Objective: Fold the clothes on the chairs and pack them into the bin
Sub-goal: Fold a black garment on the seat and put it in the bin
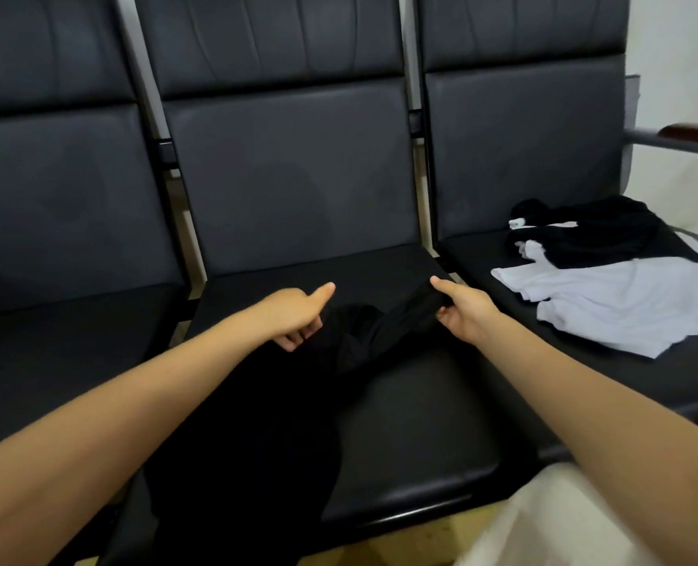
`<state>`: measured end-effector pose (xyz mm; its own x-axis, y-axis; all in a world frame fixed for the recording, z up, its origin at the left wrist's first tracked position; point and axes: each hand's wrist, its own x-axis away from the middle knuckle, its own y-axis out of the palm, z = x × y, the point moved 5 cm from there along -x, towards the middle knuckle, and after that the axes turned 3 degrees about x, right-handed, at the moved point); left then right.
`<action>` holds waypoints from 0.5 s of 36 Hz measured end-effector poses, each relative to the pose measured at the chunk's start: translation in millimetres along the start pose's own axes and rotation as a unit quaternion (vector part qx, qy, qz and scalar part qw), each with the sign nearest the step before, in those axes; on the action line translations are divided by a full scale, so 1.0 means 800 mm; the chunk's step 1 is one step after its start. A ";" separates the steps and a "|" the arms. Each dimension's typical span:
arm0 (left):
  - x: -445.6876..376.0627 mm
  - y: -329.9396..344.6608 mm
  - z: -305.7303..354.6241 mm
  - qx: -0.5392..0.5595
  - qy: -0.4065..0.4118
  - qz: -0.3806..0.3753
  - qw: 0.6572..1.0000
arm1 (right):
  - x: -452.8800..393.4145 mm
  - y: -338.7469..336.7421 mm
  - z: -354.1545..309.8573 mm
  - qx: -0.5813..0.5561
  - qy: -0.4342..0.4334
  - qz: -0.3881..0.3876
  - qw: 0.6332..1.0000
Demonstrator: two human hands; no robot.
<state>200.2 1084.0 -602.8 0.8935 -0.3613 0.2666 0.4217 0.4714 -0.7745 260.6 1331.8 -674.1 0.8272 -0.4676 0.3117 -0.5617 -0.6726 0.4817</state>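
Both hands gripped a black garment (380, 332) spread over the middle chair (290, 173): the left hand (294, 316) bunching cloth, the right hand (461, 308) pinching its raised edge.

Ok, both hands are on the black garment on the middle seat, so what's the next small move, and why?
Probably draw the right hand out to the right to pull the black fabric garment flat. It is bunched between the hands on the middle padded seat, and the left hand already grips its other side, so it isn't ready to fold.
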 end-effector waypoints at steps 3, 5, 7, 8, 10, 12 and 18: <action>-0.043 0.003 0.002 0.037 0.008 0.015 0.999 | -0.002 -0.001 0.002 -0.016 0.013 -0.034 0.999; -0.073 0.014 0.000 -0.002 0.029 0.037 0.999 | -0.002 -0.003 0.002 -0.009 0.020 -0.052 0.998; -0.097 0.032 -0.006 -0.058 0.035 0.040 0.997 | 0.000 -0.005 0.002 0.009 0.025 -0.062 0.998; -0.105 0.042 -0.008 -0.078 0.044 0.039 0.995 | 0.001 -0.007 0.003 0.026 0.026 -0.063 0.997; -0.114 0.059 -0.010 -0.085 0.083 0.046 0.992 | 0.004 -0.011 0.006 0.083 0.022 -0.054 0.995; -0.117 0.069 -0.011 -0.066 0.115 0.063 0.989 | 0.007 -0.011 0.007 0.153 0.009 -0.052 0.987; -0.096 0.020 -0.008 0.183 0.109 0.161 0.964 | 0.022 0.011 -0.014 0.272 -0.084 -0.014 0.958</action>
<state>136.8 1113.9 -639.2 0.9502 -0.2911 -0.1113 0.1905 0.8253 -0.5316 270.5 1324.2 -655.5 0.8536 -0.5001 0.1459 -0.5021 -0.8644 -0.0249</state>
